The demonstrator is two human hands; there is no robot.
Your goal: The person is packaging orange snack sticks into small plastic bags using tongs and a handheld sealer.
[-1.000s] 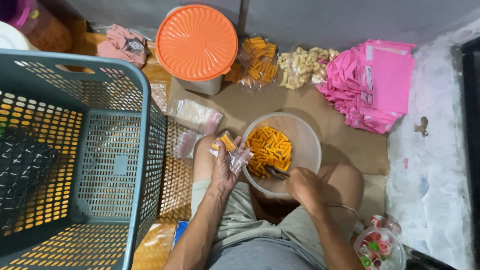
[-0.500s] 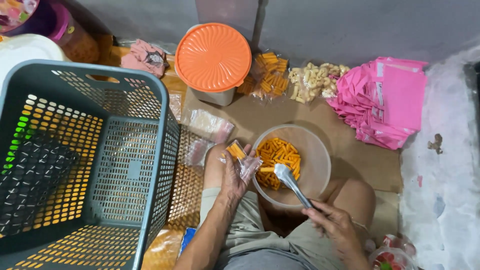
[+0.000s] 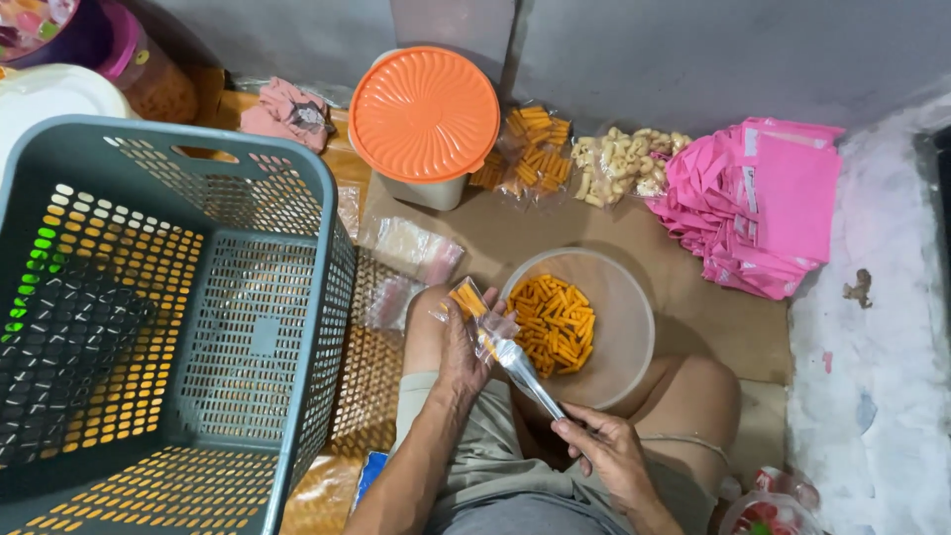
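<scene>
The left hand (image 3: 464, 349) grips a small clear plastic bag (image 3: 475, 312) holding a few orange snack sticks, just left of the translucent bowl (image 3: 624, 327) of the same sticks. The right hand (image 3: 606, 458), nearer, grasps metal tongs (image 3: 525, 372) whose tips reach the bag's mouth. A grey perforated basket (image 3: 198, 297) stands at left.

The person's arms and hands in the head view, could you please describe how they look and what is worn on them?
Both forearms are bare, with no sleeves showing. The left hand and right hand wear no gloves; no rings or watch can be made out. Beige shorts cover the thighs below them.
</scene>
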